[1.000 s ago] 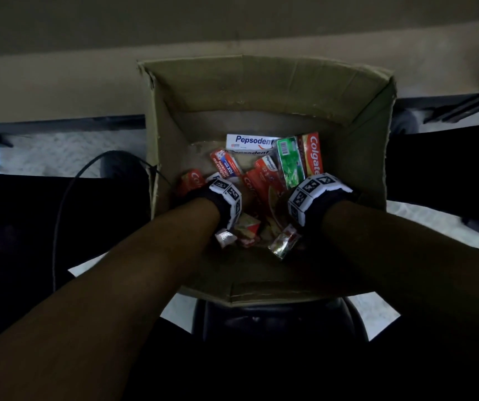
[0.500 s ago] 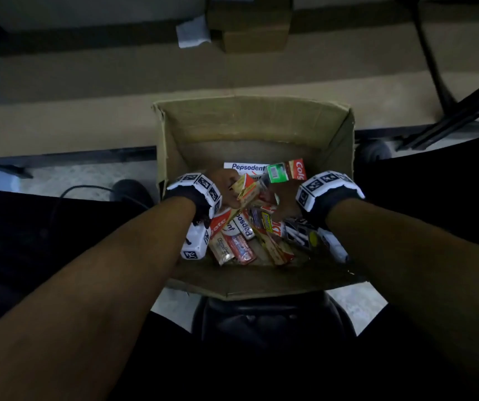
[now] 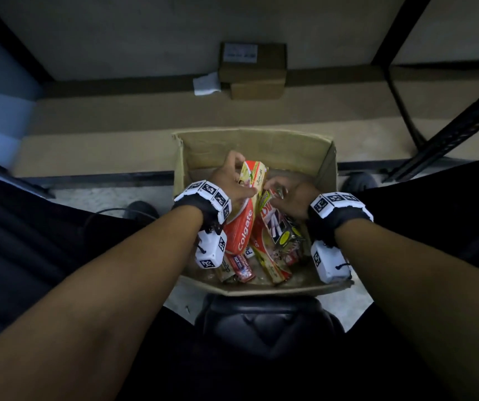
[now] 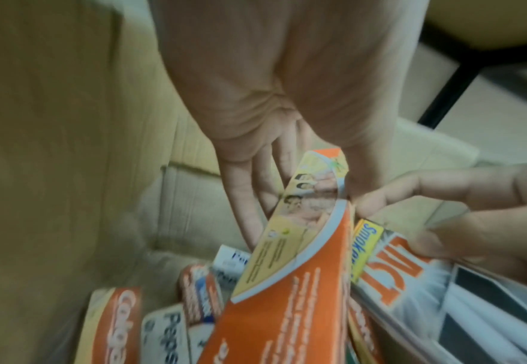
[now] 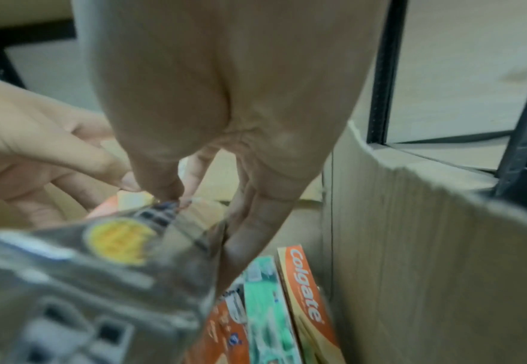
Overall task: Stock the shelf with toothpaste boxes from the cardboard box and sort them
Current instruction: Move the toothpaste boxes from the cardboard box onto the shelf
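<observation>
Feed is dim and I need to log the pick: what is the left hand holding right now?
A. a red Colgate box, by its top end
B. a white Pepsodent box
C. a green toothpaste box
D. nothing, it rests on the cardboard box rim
A: the left hand pinches the top end of the red Colgate box, tilted up out of the cardboard box.

An open brown cardboard box (image 3: 254,146) sits on the floor below a shelf (image 3: 145,111), holding a loose jumble of toothpaste boxes. A long red Colgate box (image 3: 242,227) is lifted steeply on end, beside a red-and-white box with a yellow end (image 3: 274,224). Others lie flat underneath: a green box (image 5: 265,305) beside another Colgate box (image 5: 305,285).
</observation>
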A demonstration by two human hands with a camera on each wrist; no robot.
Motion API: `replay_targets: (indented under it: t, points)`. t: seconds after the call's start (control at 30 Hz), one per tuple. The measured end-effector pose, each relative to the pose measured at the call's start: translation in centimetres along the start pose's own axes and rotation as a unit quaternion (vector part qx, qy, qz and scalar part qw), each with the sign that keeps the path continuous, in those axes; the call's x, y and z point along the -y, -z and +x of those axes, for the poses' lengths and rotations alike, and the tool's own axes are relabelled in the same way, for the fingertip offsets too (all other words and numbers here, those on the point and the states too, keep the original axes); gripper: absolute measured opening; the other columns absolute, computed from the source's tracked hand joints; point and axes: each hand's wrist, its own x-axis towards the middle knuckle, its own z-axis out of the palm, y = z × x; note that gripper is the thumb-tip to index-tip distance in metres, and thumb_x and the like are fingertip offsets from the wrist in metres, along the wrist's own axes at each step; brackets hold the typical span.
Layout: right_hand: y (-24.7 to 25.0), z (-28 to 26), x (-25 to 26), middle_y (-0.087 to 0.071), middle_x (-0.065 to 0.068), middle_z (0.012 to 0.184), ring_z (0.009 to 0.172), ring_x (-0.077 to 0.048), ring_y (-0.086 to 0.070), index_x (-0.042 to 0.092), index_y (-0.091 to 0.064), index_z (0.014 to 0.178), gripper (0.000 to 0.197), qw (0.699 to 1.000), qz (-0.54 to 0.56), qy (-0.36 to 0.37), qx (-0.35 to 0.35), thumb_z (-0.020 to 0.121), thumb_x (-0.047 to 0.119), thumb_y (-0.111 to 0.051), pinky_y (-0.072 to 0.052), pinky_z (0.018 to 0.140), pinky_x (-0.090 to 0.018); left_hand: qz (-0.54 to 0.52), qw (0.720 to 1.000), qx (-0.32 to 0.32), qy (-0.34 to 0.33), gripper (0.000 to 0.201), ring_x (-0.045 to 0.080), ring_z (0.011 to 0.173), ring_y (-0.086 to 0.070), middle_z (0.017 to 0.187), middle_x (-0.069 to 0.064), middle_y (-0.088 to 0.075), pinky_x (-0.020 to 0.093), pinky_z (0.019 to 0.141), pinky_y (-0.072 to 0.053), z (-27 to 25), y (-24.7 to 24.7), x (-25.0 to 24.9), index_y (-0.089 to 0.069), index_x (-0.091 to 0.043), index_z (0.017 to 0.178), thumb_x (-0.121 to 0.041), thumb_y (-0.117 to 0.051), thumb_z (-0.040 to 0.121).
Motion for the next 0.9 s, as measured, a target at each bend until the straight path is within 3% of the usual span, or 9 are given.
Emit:
replay_targets:
  t: [0.1,0.2,0.27,0.33,0.4,0.57,0.67,0.77,0.9]
  points:
    - [0.9,-0.6,1.3,-0.07,0.006,0.112,0.089,-0.018,-0.069,0.031,-0.061,0.115,0.028,0.999,0.035,0.008,-0.015,0.089,0.022,-0.065,-0.056,0.081,-0.031,0.004,1.0,0.009,-0.016,0.056,0.028,0.068,-0.071,0.096,0.004,-0.067,0.029,0.042,-0.054,-1.0,1.3,-1.7,-0.035,-0.022,0.12,-0.012,-0.075,0.082]
    - [1.8,-0.6,2.3,-0.07,0.003,0.107,0.081,-0.026,-0.072,0.046,-0.056,0.107,0.032,0.999,0.048,0.019,0.014,0.076,0.046,-0.062,-0.06,0.074,-0.05,0.018,0.999,0.017,-0.026,0.053,0.028,0.061,-0.068,0.099,0.01,-0.068,0.028,0.041,-0.054,-1.9,2.5,-2.8,-0.037,-0.021,0.121,-0.012,-0.074,0.084]
    - [2.8,-1.2,3.2,-0.069,0.005,0.102,0.079,-0.024,-0.07,0.046,-0.058,0.109,0.032,0.998,0.051,0.021,-0.003,0.078,0.042,-0.065,-0.061,0.068,-0.04,0.013,0.999,0.009,-0.033,0.051,0.023,0.057,-0.066,0.1,0.011,-0.07,0.025,0.039,-0.05,-2.5,3.1,-3.5,-0.038,-0.02,0.12,-0.011,-0.073,0.084]
    - [4.0,-2.3,4.6,-0.066,0.005,0.085,0.067,-0.018,-0.063,0.035,-0.058,0.116,0.026,0.998,0.057,0.013,-0.018,0.092,0.027,-0.064,-0.052,0.05,-0.024,0.005,0.999,0.001,-0.038,0.05,0.024,0.061,-0.069,0.102,0.011,-0.069,0.025,0.041,-0.052,-3.2,3.7,-4.5,-0.039,-0.021,0.119,-0.012,-0.073,0.085]
    - [5.0,-3.0,5.3,-0.063,0.003,0.072,0.055,-0.02,-0.06,0.032,-0.056,0.116,0.023,0.998,0.049,0.015,-0.024,0.096,0.024,-0.061,-0.048,0.04,-0.025,0.004,0.999,-0.009,-0.044,0.049,0.028,0.071,-0.073,0.103,0.009,-0.068,0.026,0.043,-0.054,-3.9,4.3,-5.6,-0.039,-0.022,0.118,-0.014,-0.073,0.085]
    - [6.8,-4.4,7.7,-0.074,-0.007,0.089,0.07,-0.038,-0.072,0.036,-0.055,0.117,0.026,0.997,0.044,0.05,-0.037,0.095,0.026,-0.062,-0.06,0.061,-0.052,0.022,0.997,-0.021,-0.069,0.049,0.026,0.07,-0.074,0.1,0.002,-0.069,0.03,0.047,-0.058,-5.5,6.6,-8.0,-0.038,-0.024,0.119,-0.018,-0.074,0.086]
    - [8.1,-5.2,9.0,-0.075,0.001,0.096,0.073,-0.024,-0.074,0.041,-0.056,0.113,0.023,0.995,0.054,0.065,-0.056,0.094,0.031,-0.063,-0.062,0.069,-0.044,0.022,0.996,-0.031,-0.08,0.049,0.025,0.071,-0.075,0.099,0.001,-0.068,0.041,0.055,-0.062,-6.4,8.1,-9.4,-0.037,-0.027,0.117,-0.023,-0.074,0.086]
    - [9.8,-6.2,10.7,-0.074,0.001,0.092,0.06,-0.009,-0.07,0.034,-0.056,0.117,0.022,0.992,0.079,0.073,-0.061,0.097,0.027,-0.061,-0.052,0.047,-0.025,0.019,0.993,-0.058,-0.096,0.048,0.025,0.074,-0.074,0.099,0.0,-0.066,0.045,0.056,-0.062,-7.4,9.6,-10.9,-0.037,-0.028,0.116,-0.025,-0.074,0.086]
    - [11.9,-8.0,13.0,-0.067,0.007,0.087,0.055,0.0,-0.067,0.028,-0.054,0.121,0.025,0.987,0.088,0.116,-0.073,0.098,0.022,-0.059,-0.047,0.042,-0.015,0.016,0.99,-0.082,-0.117,0.049,0.021,0.078,-0.073,0.102,-0.004,-0.064,0.042,0.056,-0.062,-9.0,11.7,-13.0,-0.038,-0.027,0.119,-0.025,-0.074,0.086]
